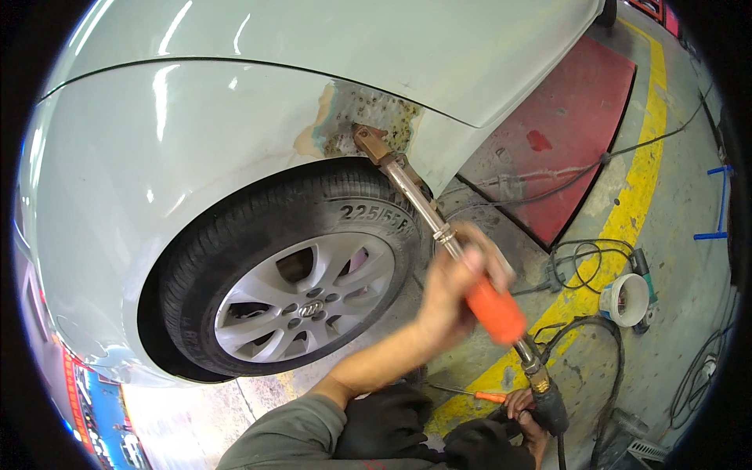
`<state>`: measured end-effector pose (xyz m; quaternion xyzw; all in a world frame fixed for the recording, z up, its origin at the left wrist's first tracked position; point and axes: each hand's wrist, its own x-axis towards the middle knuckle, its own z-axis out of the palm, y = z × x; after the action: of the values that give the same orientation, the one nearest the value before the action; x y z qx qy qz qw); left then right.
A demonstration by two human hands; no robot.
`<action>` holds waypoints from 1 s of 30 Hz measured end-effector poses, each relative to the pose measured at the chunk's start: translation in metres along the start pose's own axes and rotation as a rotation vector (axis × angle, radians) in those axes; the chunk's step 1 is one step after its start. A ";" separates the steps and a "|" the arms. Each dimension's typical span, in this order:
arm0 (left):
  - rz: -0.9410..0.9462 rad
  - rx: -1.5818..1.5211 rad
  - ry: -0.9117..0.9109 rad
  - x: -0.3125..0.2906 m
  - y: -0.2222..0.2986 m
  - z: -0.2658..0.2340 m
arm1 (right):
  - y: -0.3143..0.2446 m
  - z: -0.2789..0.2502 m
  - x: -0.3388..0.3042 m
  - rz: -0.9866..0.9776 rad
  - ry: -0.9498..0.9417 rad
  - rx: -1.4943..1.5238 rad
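A long dent puller [423,207] with a metal shaft reaches up to the car's pale fender [227,110]. Its coppery jaw end touches a sanded patch [364,110] of bare, spotted metal above the wheel arch. My left hand [462,286], slightly blurred, is closed around the tool by its orange-red sleeve [497,309]. Lower down, my right hand [526,415] is closed at the tool's black rear grip [548,406], from which a cable hangs. Beside those fingers shows an orange-handled screwdriver [490,397]; whether it is held or lying there I cannot tell.
Below the patch is the wheel [309,305] with its tyre [196,274]. A red panel [568,133] lies on the floor, crossed by cables. To the right stand a white bucket [627,300] and a green-and-black power tool [642,270], near a yellow floor line [646,157].
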<state>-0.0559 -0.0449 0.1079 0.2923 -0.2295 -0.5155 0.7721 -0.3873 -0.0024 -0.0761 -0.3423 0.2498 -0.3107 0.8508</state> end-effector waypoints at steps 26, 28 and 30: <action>-0.316 0.045 -0.324 -0.036 -0.031 -0.017 | 0.013 -0.038 -0.026 0.036 -0.007 -0.085; -0.264 0.166 -0.500 -0.044 -0.018 -0.032 | 0.009 -0.035 -0.030 0.048 0.008 -0.079; -0.257 0.172 -0.681 -0.052 -0.018 -0.049 | 0.003 -0.030 -0.036 0.049 0.042 -0.080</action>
<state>-0.0546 0.0088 0.0570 0.1943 -0.4773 -0.6548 0.5529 -0.4301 0.0121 -0.0896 -0.3632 0.2883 -0.2865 0.8383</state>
